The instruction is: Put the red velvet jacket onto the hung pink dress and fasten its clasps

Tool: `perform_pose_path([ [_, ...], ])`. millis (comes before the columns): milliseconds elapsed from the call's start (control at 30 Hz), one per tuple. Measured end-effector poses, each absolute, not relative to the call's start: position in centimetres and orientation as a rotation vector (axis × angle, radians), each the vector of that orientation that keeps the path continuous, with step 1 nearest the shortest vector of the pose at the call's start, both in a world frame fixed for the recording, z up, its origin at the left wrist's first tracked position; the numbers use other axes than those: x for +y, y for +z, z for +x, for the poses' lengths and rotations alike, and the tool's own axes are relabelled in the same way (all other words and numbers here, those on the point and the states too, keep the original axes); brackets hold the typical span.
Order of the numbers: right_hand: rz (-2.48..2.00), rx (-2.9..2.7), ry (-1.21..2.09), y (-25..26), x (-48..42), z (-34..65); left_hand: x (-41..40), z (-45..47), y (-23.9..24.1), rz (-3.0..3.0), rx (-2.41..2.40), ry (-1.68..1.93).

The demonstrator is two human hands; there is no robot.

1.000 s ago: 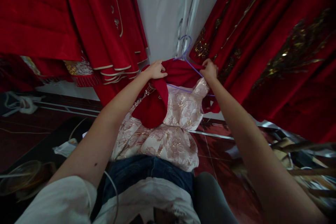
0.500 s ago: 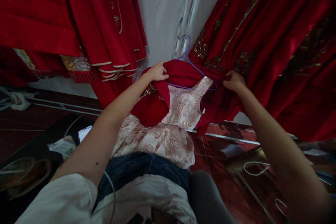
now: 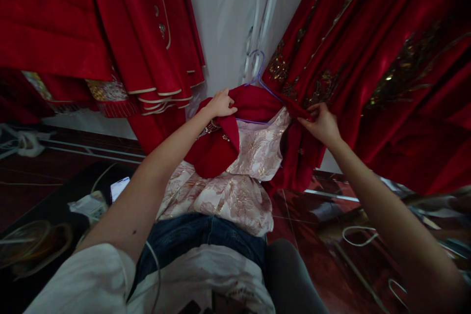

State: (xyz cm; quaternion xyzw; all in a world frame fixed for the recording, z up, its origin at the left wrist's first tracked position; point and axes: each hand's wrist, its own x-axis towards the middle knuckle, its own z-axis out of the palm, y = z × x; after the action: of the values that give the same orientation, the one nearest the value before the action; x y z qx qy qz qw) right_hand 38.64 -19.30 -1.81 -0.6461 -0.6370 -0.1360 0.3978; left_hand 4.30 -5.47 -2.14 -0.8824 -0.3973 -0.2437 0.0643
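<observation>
As our right hand (image 3: 308,119) shifts inward, fingertips pinching the red cloth garment (image 3: 253,102), its edge now covers the end of the thin purple hanger (image 3: 258,78); our left hand (image 3: 221,104), fingers curled, grips the other side.

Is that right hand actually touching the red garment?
Touching: the head view shows the right hand pinching the edge of the red garment between thumb and fingers.

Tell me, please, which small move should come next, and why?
Perhaps the right hand should bring its edge of the red garment forward over the nearby strap: that strap of the pale dress shows uncovered, while the garment covers part of the other side.
</observation>
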Motion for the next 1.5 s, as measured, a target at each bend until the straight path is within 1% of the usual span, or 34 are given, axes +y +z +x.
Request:
perform_pose_path([
  [100, -1.566, -1.625, -0.465, -1.1, -19.7, 38.0, -5.8, 4.4, -2.2, -2.647, -1.2, -0.735],
  [167, -1.537, -1.601, -0.459, -0.9, -19.5, 37.7, -5.9, 4.4, -2.2, -2.64, -1.196, -0.74],
  [233, -1.525, -1.549, -0.268, -1.1, -18.9, 37.2, -5.9, 4.5, -2.3, -2.636, -1.19, -0.752],
  [367, -1.393, -1.371, 0.401, -2.8, -16.7, 35.1, -5.7, 4.5, -2.7, -2.636, -1.194, -0.79],
  [433, -1.322, -1.243, 0.535, -3.9, -15.6, 33.4, -5.6, 4.6, -2.8, -2.634, -1.201, -0.816],
  [600, -1.201, -1.162, 0.485, -4.9, -13.9, 27.4, -5.8, 4.7, -3.1, -2.63, -1.25, -0.868],
  [733, -1.049, -1.37, 0.604, -5.0, -13.1, 22.4, -6.0, 4.7, -3.2, -2.608, -1.312, -0.919],
  [800, -1.01, -1.374, 0.64, -5.2, -12.7, 21.1, -6.2, 4.6, -3.2, -2.607, -1.327, -0.929],
  [933, -1.06, -1.198, 0.729, -6.1, -12.5, 21.0, -7.5, 4.7, -3.5, -2.58, -1.334, -0.927],
  [1000, -1.071, -1.177, 0.793, -6.4, -13.0, 21.4, -8.4, 4.8, -4.1, -2.524, -1.336, -1.0],
  [1200, -1.008, -1.165, 0.945, -6.7, -14.9, 22.0, -10.5, 4.6, -6.9, -2.238, -1.355, -1.49],
  [1333, -0.932, -1.134, 1.09, -6.5, -15.5, 22.2, -11.0, 4.7, -7.9, -2.311, -1.32, -1.706],
  [1433, -0.909, -1.185, 1.101, -6.5, -15.4, 22.3, -11.9, 5.5, -8.0, -2.375, -1.249, -1.7],
  [1500, -0.927, -1.235, 1.059, -6.7, -15.0, 22.1, -12.8, 6.3, -8.0, -2.49, -1.234, -1.525],
])
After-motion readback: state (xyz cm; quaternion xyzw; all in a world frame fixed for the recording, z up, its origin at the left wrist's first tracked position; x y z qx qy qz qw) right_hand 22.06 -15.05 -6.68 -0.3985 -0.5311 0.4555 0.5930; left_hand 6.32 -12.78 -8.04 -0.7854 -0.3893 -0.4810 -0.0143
